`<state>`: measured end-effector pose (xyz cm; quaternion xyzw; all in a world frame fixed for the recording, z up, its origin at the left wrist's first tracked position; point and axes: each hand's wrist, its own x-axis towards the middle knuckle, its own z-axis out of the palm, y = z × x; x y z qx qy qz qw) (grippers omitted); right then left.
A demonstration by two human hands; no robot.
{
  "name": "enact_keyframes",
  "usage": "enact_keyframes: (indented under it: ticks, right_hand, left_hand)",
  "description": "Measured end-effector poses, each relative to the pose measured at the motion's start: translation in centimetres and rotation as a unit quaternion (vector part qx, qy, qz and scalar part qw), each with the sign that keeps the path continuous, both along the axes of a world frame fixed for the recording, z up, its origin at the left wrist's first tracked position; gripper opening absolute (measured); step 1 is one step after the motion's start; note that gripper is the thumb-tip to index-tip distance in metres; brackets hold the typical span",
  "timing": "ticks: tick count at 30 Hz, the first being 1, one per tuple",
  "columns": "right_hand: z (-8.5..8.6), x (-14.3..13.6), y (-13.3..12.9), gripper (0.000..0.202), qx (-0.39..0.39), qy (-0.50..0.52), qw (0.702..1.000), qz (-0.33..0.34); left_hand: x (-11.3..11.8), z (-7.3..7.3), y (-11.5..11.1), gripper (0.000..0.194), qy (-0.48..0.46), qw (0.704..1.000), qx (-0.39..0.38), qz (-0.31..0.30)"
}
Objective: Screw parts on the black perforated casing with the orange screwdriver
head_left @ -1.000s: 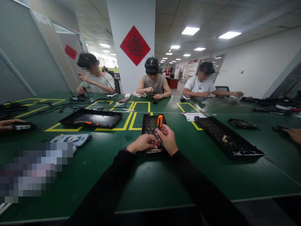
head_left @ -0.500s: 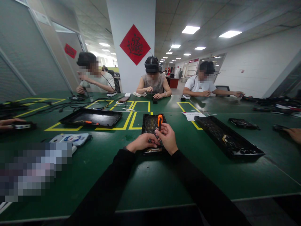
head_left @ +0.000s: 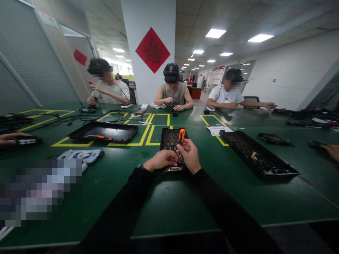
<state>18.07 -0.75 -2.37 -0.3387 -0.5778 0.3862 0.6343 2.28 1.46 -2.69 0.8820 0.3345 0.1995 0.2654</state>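
My right hand [head_left: 190, 155] is closed on a screwdriver with an orange and black handle [head_left: 181, 136], which stands nearly upright with its tip pointing down. Under both hands lies a black tray [head_left: 168, 137] with many small metal parts in it. My left hand [head_left: 162, 159] rests over the tray's near part, its fingers bent together beside the screwdriver's lower end. What those fingers pinch is too small and hidden to name. A pale strip [head_left: 173, 169] shows at the tray's near end.
Left stands a black tray [head_left: 119, 133] with an orange-handled tool; right, a long black tray [head_left: 261, 155] with small parts. A white paper [head_left: 218, 131], a dark device [head_left: 275, 138] and a blue-white pouch [head_left: 90, 155] lie around. Three people sit opposite; others' hands show at both sides.
The screwdriver's handle leans slightly more to the right, and my right hand has shifted a little with it. My left hand stays in place.
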Motion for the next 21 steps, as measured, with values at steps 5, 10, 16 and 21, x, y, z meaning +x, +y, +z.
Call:
enact_keyframes:
  ticks: [5, 10, 16, 21]
  right_hand:
    - [-0.08, 0.01, 0.07, 0.033, -0.002, -0.008, 1.000, 0.006]
    - [-0.13, -0.01, 0.12, 0.034, 0.003, -0.007, 1.000, -0.003]
    - [-0.10, -0.05, 0.03, 0.033, 0.005, -0.007, 1.000, 0.000]
    - [0.07, 0.02, -0.05, 0.032, 0.000, -0.002, 1.000, 0.008]
  left_hand:
    - [0.13, 0.02, -0.16, 0.022, 0.010, 1.000, 0.005, 0.015]
    - [0.13, -0.05, -0.16, 0.022, 0.022, 0.999, 0.021, 0.031]
    - [-0.05, 0.01, -0.07, 0.024, 0.011, 1.000, 0.006, 0.013]
    - [-0.04, -0.02, -0.01, 0.022, -0.004, 1.000, -0.010, 0.016]
